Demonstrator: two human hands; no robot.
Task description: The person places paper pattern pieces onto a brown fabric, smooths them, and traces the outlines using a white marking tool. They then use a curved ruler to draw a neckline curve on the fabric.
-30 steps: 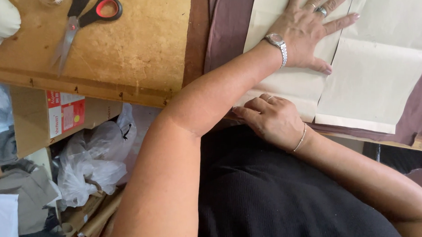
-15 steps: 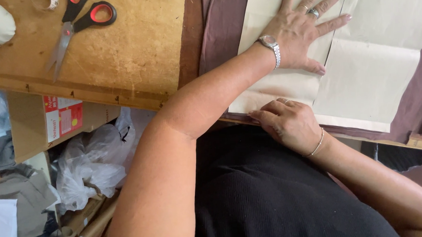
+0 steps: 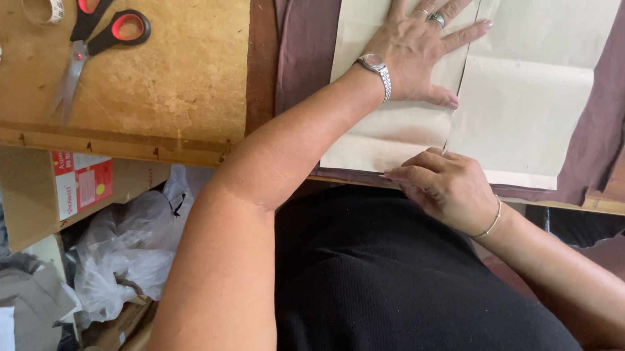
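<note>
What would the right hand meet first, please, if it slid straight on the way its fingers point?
The right hand points left along the table edge; it would probably meet the left forearm first, though depth is unclear.

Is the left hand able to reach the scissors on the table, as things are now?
Probably yes. The left hand lies flat on the beige paper pattern, and the scissors lie on the bare wooden table further to that side. Nothing stands between them, though the hand must leave the paper.
</note>
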